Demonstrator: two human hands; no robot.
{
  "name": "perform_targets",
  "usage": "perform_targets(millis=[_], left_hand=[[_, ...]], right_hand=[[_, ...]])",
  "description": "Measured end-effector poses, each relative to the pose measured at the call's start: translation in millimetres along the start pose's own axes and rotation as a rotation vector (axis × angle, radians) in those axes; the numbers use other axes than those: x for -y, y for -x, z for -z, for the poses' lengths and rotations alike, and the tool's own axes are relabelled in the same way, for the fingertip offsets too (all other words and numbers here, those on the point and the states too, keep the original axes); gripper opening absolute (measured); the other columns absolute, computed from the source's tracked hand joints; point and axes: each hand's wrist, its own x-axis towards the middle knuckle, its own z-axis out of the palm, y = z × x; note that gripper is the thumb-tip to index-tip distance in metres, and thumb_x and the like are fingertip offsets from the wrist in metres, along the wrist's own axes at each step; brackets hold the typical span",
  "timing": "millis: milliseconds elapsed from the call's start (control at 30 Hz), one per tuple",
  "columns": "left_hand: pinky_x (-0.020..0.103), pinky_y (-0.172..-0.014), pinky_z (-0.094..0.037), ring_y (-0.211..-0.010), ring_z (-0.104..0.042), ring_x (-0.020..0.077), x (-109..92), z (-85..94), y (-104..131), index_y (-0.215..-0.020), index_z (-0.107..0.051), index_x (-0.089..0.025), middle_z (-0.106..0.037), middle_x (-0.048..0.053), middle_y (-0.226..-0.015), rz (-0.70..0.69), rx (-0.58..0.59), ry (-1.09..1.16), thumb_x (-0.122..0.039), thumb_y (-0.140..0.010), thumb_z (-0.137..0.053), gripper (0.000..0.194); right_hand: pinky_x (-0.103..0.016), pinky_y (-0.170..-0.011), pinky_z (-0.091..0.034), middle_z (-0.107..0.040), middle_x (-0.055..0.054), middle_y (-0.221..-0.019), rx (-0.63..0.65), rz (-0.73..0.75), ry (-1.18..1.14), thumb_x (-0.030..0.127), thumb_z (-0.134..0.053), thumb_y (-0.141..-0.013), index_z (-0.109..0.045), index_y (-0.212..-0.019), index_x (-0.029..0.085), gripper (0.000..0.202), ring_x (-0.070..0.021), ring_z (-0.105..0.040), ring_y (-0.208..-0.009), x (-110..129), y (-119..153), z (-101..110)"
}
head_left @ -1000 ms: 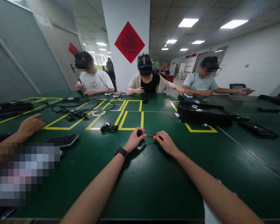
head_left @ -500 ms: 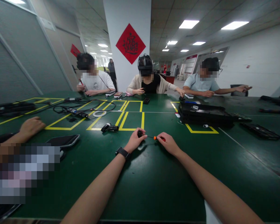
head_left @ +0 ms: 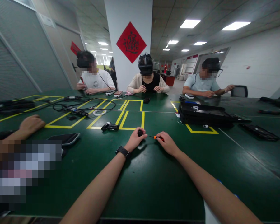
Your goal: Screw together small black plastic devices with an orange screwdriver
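My left hand [head_left: 133, 140], with a dark watch on its wrist, is closed on a small black rounded object [head_left: 140, 133]. My right hand [head_left: 168, 144] grips a screwdriver [head_left: 155, 137] by its orange and dark handle. The thin shaft points left at the black object; whether its tip touches is too small to tell. Both hands are just above the green table [head_left: 135, 186], near its middle. Beyond my left hand lie a couple of small black parts [head_left: 109, 127].
A black open case [head_left: 205, 115] sits to the right, with a flat black device [head_left: 259, 132] beside it. Dark cables [head_left: 77, 110] and a white ring [head_left: 99, 112] lie left. Another person's hand [head_left: 32, 125] rests near a phone-like slab [head_left: 64, 139]. Three people sit opposite.
My hands and the screwdriver have hardly moved. Across the table, the middle person has drawn an outstretched arm back in, and the person at right has pulled a hand closer.
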Motion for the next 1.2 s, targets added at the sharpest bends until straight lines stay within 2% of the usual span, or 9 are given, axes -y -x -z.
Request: perform_targets(millis=[167, 333, 467, 633, 800, 1067, 1200], left_hand=[[0.027, -0.071, -0.042, -0.075, -0.053, 0.0123, -1, -0.3, 0, -0.087, -0.054, -0.017, -0.057, 0.001, -0.081, -0.003, -0.013, -0.003, -0.029, -0.066, -0.064, 0.027], [0.024, -0.066, -0.042, -0.07, -0.053, 0.0114, -5, 0.4, 1, -0.084, -0.055, -0.017, -0.057, 0.0, -0.077, 0.023, -0.069, 0.052, -0.035, -0.064, -0.065, 0.028], [0.022, -0.063, -0.042, -0.066, -0.053, 0.0106, -5, 1.0, -1, -0.081, -0.055, -0.017, -0.057, 0.0, -0.072, 0.081, -0.113, 0.185, -0.044, -0.073, -0.053, 0.029], [0.023, -0.061, -0.042, -0.063, -0.054, 0.0108, 3, 0.4, -6, -0.083, -0.056, -0.015, -0.059, 0.002, -0.073, 0.109, -0.129, 0.32, -0.052, -0.08, -0.036, 0.042], [0.023, -0.061, -0.044, -0.065, -0.056, 0.0114, 8, 0.7, -6, -0.086, -0.056, -0.015, -0.059, 0.002, -0.075, 0.14, -0.126, 0.366, -0.054, -0.08, -0.036, 0.044], [0.023, -0.06, -0.045, -0.063, -0.057, 0.0114, 2, 0.7, -4, -0.085, -0.055, -0.014, -0.058, 0.003, -0.073, 0.166, -0.128, 0.39, -0.056, -0.079, -0.037, 0.046], [0.022, -0.053, -0.044, -0.057, -0.056, 0.011, -2, 1.4, -3, -0.085, -0.054, -0.015, -0.057, 0.002, -0.069, 0.165, -0.111, 0.366, -0.056, -0.079, -0.036, 0.045]], right_hand=[[-0.031, -0.077, -0.041, -0.058, -0.005, -0.089, -0.024, -0.032, -0.033, 0.026, -0.052, -0.08, -0.058, -0.092, 0.018, 0.016, -0.0162, -0.052, -0.083, 4, 3, 1], [-0.028, -0.071, -0.044, -0.06, -0.003, -0.084, -0.02, -0.006, -0.109, 0.023, -0.058, -0.074, -0.058, -0.087, 0.017, 0.014, -0.0145, -0.054, -0.076, 11, 4, 2], [-0.026, -0.066, -0.044, -0.06, -0.002, -0.08, -0.02, 0.012, -0.158, 0.022, -0.06, -0.072, -0.058, -0.087, 0.017, 0.016, -0.0129, -0.054, -0.069, 18, 5, 1], [-0.026, -0.067, -0.045, -0.06, -0.002, -0.081, -0.062, 0.028, -0.173, 0.021, -0.057, -0.073, -0.058, -0.087, 0.017, 0.015, -0.0126, -0.055, -0.069, 23, 6, 1], [-0.025, -0.065, -0.045, -0.061, -0.002, -0.078, -0.073, 0.024, -0.166, 0.022, -0.056, -0.073, -0.058, -0.086, 0.016, 0.014, -0.012, -0.055, -0.066, 24, 6, 3], [-0.025, -0.064, -0.045, -0.06, -0.002, -0.077, -0.06, 0.021, -0.164, 0.022, -0.056, -0.073, -0.059, -0.086, 0.017, 0.014, -0.0121, -0.055, -0.065, 23, 7, 4], [-0.028, -0.07, -0.047, -0.059, -0.003, -0.084, -0.095, 0.06, -0.185, 0.023, -0.057, -0.073, -0.059, -0.088, 0.018, 0.017, -0.0143, -0.056, -0.075, 28, 7, 5]])
